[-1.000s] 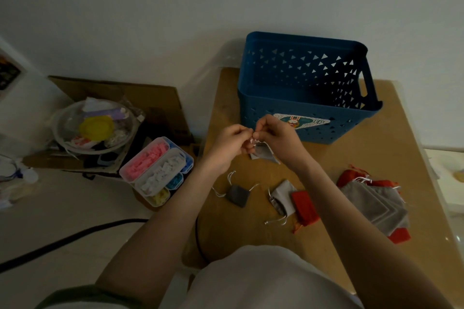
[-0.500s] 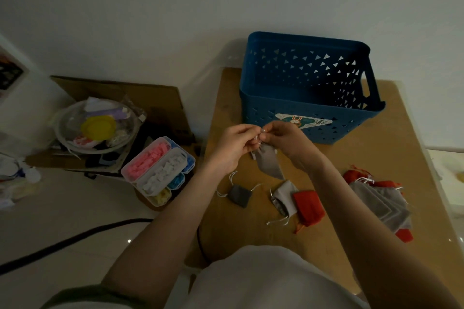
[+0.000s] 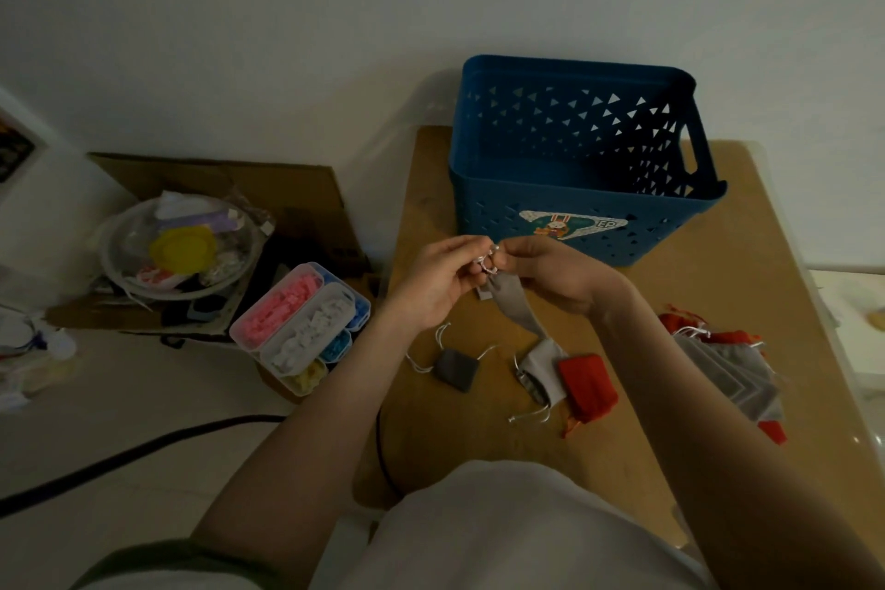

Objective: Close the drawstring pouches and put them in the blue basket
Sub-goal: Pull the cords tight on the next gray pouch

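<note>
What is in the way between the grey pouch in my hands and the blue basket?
Nothing visible. The grey pouch hangs from the left hand and right hand just before the blue basket; only its near wall needs clearing.

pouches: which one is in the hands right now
The grey pouch hanging from the left hand and right hand, which pinch its drawstrings. The dark grey pouch, light grey pouch and red pouch lie on the table.

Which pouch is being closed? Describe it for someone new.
Find the blue basket on the table. Before its sticker, the left hand and right hand pinch white strings. The grey pouch hanging from them is the only one being held.
</note>
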Action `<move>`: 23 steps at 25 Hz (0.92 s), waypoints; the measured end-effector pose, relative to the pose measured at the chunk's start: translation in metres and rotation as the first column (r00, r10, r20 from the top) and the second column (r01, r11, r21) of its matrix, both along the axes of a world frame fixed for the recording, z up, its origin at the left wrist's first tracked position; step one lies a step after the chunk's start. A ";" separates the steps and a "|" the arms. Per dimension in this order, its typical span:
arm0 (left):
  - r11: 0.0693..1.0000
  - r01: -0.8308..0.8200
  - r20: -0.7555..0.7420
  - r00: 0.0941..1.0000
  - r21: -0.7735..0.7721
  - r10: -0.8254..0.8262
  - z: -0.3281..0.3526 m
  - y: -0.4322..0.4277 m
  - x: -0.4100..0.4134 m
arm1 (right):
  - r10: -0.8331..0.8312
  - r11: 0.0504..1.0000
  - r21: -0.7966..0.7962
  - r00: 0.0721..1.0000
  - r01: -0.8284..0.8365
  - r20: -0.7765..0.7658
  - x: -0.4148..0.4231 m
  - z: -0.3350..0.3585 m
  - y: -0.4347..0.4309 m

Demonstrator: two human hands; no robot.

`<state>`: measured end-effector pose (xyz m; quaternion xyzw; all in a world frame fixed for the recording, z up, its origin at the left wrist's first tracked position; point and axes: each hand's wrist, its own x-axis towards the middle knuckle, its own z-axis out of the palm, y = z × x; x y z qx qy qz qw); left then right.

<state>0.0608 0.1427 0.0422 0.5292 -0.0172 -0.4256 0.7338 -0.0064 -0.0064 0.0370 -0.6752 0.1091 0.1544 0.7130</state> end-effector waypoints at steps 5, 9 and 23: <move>0.994 0.103 -0.040 0.994 -0.046 -0.105 0.000 0.009 0.005 | 0.007 0.969 0.248 1.000 -0.004 -0.008 0.000 -0.008 0.003; 0.977 0.213 0.053 0.976 -0.001 -0.212 0.001 0.013 0.014 | -0.019 0.975 0.220 1.000 0.021 -0.010 0.002 -0.012 0.004; 0.866 0.283 0.454 0.760 0.413 -0.465 0.009 0.013 0.018 | 0.005 0.995 0.098 1.000 -0.005 -0.002 0.002 -0.017 0.001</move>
